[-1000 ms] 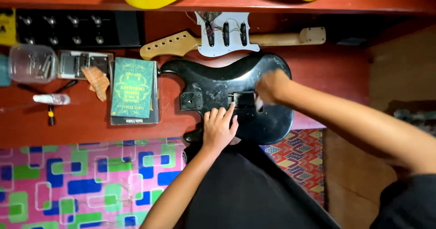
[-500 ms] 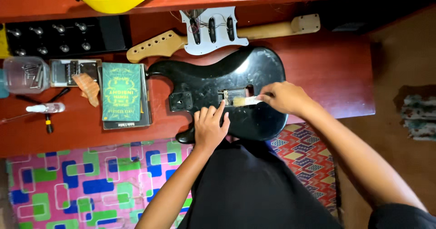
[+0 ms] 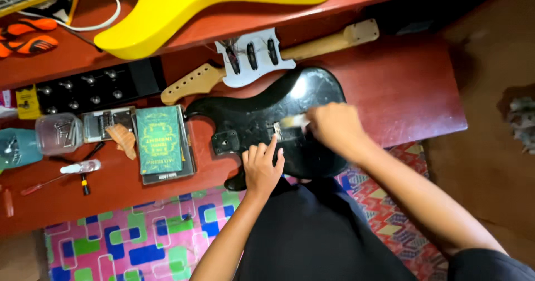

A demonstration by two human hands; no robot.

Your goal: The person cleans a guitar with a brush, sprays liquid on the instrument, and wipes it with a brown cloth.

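A black guitar body [image 3: 262, 119] lies flat on the red wooden table [image 3: 401, 86] in front of me. My left hand [image 3: 262, 164] rests on its lower edge, fingers together, pressing it down beside a small metal part. My right hand [image 3: 334, 126] is over the middle of the body, closed on a small pale strip-like piece [image 3: 292, 121] that is blurred by motion. What the piece is cannot be made out.
A white pickguard [image 3: 253, 55] with pickups and a bare wooden neck [image 3: 334, 38] lie behind the body. A yellow guitar body [image 3: 212, 2] sits on the upper shelf. To the left are a green book [image 3: 159, 139], a clear jar [image 3: 56, 133], a screwdriver [image 3: 56, 178] and black tuner strips [image 3: 95, 86].
My right hand has slid left across the black body, from its right edge toward the middle, now holding the pale piece. My left hand stays in place. The view has shifted.
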